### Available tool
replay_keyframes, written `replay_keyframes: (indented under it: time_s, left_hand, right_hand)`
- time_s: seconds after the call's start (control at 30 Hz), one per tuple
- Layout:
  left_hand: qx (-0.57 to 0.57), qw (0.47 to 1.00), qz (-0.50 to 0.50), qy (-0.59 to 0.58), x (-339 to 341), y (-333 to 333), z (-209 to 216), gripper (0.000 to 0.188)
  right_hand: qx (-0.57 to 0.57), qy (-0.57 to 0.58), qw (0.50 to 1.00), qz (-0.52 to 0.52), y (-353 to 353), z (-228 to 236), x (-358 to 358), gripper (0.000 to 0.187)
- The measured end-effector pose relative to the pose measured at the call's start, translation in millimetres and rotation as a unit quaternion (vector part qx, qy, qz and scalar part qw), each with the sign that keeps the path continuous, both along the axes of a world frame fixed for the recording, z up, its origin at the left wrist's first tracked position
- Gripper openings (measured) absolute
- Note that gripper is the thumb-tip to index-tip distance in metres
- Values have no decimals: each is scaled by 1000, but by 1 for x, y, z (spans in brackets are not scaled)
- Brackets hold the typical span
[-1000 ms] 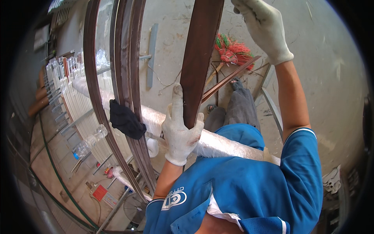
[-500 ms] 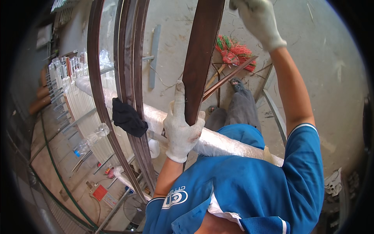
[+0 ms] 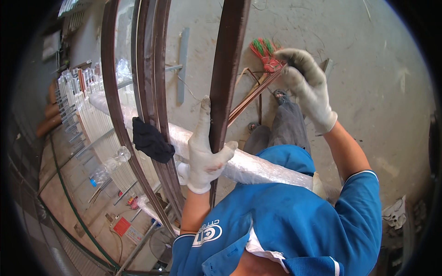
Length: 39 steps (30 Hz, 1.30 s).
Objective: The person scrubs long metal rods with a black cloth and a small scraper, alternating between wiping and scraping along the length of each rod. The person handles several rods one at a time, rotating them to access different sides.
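Note:
My left hand [image 3: 205, 158], in a white knit glove, is closed around a long dark brown profile bar [image 3: 228, 60]. Its thumb lies on the bar's right side and a finger stretches up along the left side. My right hand [image 3: 308, 85], also gloved, is beside the upper end of some thin brown strips [image 3: 258, 96]. Thumb and fingers are curved and apart, with the strips' end at the thumb tip; I cannot tell whether they touch. The strips slant down and partly disappear behind the bar.
More brown bars [image 3: 154, 69] stand to the left, with a black cloth [image 3: 152, 140] draped over them. A plastic-wrapped roll [image 3: 267, 172] crosses in front of my body. A red-green broom [image 3: 267, 57] lies on the floor; white profiles [image 3: 99, 117] are stacked far left.
My right hand has come down from the top edge to the strips' end. The brown bar and my left hand have shifted slightly left, and the bar has turned a little.

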<state>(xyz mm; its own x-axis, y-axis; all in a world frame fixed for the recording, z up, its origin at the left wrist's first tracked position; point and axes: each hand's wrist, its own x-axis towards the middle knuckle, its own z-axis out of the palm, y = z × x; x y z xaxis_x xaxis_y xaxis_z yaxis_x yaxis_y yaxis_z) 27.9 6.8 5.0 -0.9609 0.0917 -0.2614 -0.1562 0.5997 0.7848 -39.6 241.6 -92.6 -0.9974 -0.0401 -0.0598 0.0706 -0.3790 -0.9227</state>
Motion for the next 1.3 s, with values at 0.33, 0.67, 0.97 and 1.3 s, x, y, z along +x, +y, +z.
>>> replay_keyframes:
  time_s: [0.33, 0.67, 0.97, 1.3]
  left_hand:
    - [130, 979, 54, -144, -2, -13, 7, 106]
    - [117, 977, 30, -178, -12, -7, 16, 107]
    - [-2, 998, -56, 29, -9, -6, 3, 95]
    - [-250, 940, -27, 229, 28, 6, -4, 93]
  right_hand:
    - [150, 206, 967, 4, -52, 38, -25, 37]
    - [54, 109, 969, -214, -26, 28, -141, 9]
    - [91, 119, 985, -88, -4, 49, -63, 34]
    - [212, 213, 953, 43, -80, 156, -46, 18]
